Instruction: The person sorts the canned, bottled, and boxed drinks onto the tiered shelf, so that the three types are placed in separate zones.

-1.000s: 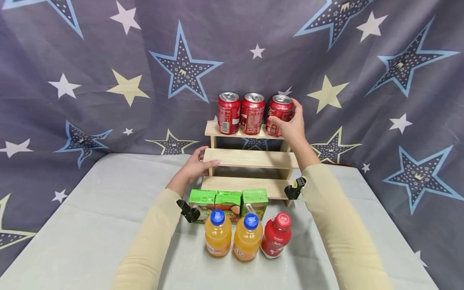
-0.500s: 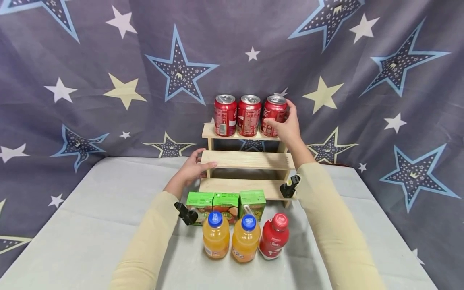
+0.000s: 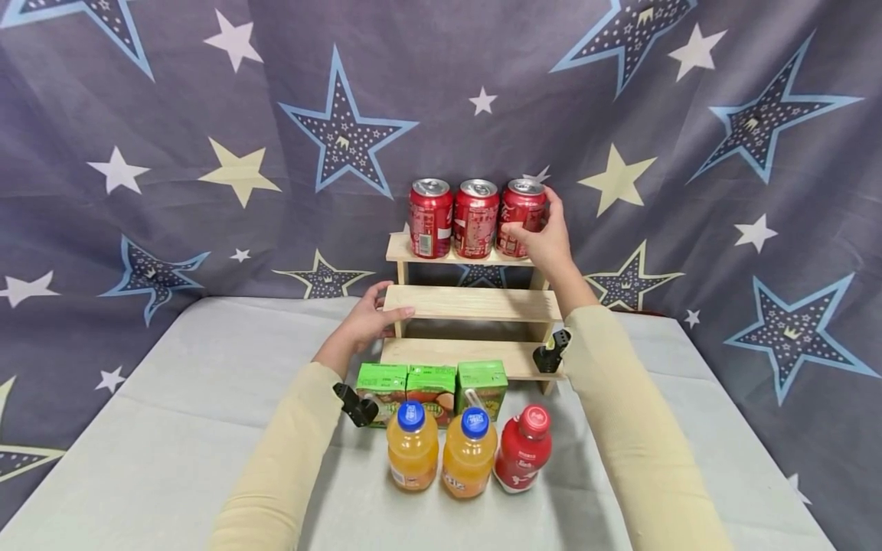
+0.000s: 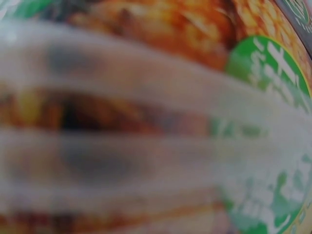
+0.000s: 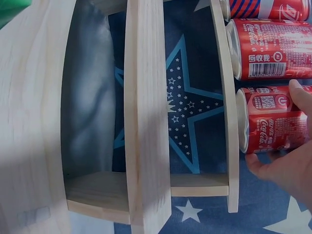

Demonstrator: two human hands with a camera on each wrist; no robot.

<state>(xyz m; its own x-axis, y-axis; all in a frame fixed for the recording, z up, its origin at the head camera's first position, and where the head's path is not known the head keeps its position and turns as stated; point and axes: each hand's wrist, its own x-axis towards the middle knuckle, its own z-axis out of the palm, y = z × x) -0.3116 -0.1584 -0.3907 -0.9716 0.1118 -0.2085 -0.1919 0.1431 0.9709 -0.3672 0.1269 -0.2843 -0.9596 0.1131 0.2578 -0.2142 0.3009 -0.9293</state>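
Right can (image 3: 521, 208) has scooted a hair closer to the middle can (image 3: 477, 222) atop the rack (image 3: 475, 303). Right hand (image 3: 549, 239) has fingers pinching it, left hand (image 3: 365, 320) grips the rack's end. Shoving sideways too hard could topple cans imo.

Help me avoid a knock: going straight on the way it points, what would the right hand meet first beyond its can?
Probably the backdrop: the right hand, gripping its can, points toward it. The remaining gap is unclear.

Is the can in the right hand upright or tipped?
Upright: the head view shows the can with its silver lid on top.
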